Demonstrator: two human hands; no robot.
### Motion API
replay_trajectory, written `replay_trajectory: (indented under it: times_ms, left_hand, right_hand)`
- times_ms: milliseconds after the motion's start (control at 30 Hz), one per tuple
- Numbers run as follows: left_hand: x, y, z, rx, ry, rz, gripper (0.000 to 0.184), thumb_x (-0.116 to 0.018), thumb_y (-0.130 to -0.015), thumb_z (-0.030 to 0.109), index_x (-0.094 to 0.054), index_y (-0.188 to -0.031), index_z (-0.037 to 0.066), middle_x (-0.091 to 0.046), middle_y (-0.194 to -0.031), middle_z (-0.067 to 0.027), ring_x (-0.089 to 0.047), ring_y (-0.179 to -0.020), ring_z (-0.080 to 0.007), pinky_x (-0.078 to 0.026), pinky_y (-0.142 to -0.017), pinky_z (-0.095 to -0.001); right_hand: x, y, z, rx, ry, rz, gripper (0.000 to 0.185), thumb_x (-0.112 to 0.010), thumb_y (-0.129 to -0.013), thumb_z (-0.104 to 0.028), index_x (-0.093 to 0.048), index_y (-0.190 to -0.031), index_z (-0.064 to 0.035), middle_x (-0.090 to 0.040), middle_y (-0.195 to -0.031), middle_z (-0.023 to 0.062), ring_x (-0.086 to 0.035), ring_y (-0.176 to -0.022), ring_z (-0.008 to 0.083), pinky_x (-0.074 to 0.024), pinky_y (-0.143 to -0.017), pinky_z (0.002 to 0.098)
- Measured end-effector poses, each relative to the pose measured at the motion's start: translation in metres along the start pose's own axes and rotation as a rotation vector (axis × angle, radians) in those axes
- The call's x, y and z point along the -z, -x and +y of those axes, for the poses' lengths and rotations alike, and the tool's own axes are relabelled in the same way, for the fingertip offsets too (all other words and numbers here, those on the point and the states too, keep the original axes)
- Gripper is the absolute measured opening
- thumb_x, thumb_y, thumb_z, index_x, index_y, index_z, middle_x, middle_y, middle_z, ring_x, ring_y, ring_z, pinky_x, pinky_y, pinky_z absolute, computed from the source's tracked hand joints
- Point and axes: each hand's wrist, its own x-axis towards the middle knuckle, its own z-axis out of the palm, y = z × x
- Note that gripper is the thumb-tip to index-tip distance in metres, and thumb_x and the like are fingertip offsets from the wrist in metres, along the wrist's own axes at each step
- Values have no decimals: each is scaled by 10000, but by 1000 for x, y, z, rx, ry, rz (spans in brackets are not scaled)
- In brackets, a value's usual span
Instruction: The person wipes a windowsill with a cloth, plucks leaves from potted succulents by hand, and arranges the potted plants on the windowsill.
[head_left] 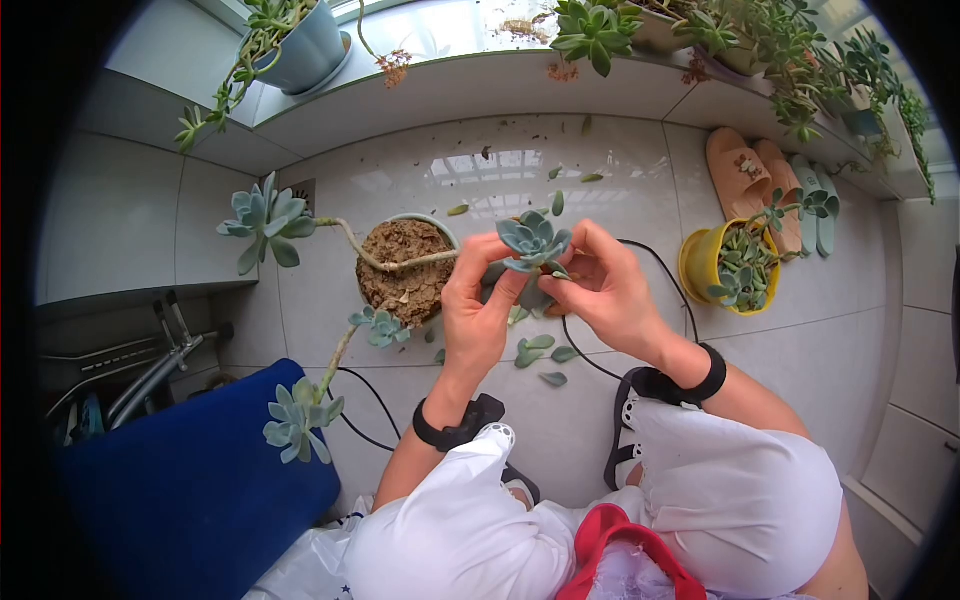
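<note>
My left hand (pixel 475 305) is closed on the stem of a blue-green succulent, just under its rosette (pixel 533 240). From the other side, the thumb and forefinger of my right hand (pixel 608 290) are pinched at the rosette's lower leaves; my fingers partly hide the grip. Beside my left hand stands a round pot of crumbly brown soil (pixel 400 295), crossed by a long bare stem (pixel 350 238). More rosettes hang past the pot, one at upper left (pixel 266 224) and one lower down (pixel 302 420). Loose leaves (pixel 535 346) lie on the tiles below my hands.
At right stands a yellow pot (pixel 703 262) with a succulent, near pink slippers (pixel 740 175) and green slippers (pixel 824 210). A black cable (pixel 668 270) runs over the floor. Potted plants (pixel 300 50) line the ledge. A blue cushioned surface (pixel 200 490) is at lower left.
</note>
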Motion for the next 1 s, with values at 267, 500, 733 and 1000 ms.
replay_trajectory:
  times_ms: [267,500,733,1000]
  left_hand:
    - [2,6,-7,8,-90,-29,209,-689,-833,-31,-649,-1031,20,-646,-1010,-32,-620,-892,-110,-495,-802,-250]
    - [-2,13,-2,122,16,4,169,-706,-857,6,-628,-1007,-8,-662,-936,-36,-620,-877,-104,-497,-788,-248]
    - [-12,4,6,111,56,56,159,-714,-868,6,-596,-973,22,-630,-948,-31,-593,-845,-90,-477,-738,-230]
    - [-20,-7,11,-70,-278,154,173,-750,-816,25,-632,-941,8,-668,-878,-32,-611,-789,-85,-493,-716,-252]
  right_hand:
    - [-3,4,7,-89,-190,-39,234,-641,-843,40,-423,-886,-36,-500,-913,21,-565,-901,77,-499,-745,245]
    - [-2,9,25,-197,-221,-113,250,-690,-846,-36,-440,-858,-45,-517,-928,23,-563,-894,78,-482,-721,258]
    - [8,-2,10,-102,-51,-87,325,-728,-818,-87,-470,-1004,-21,-558,-952,67,-616,-886,149,-520,-750,275]
    - [4,-9,0,44,-1,-61,308,-499,-928,0,-501,-1236,0,-632,-1033,101,-641,-911,160,-549,-805,307]
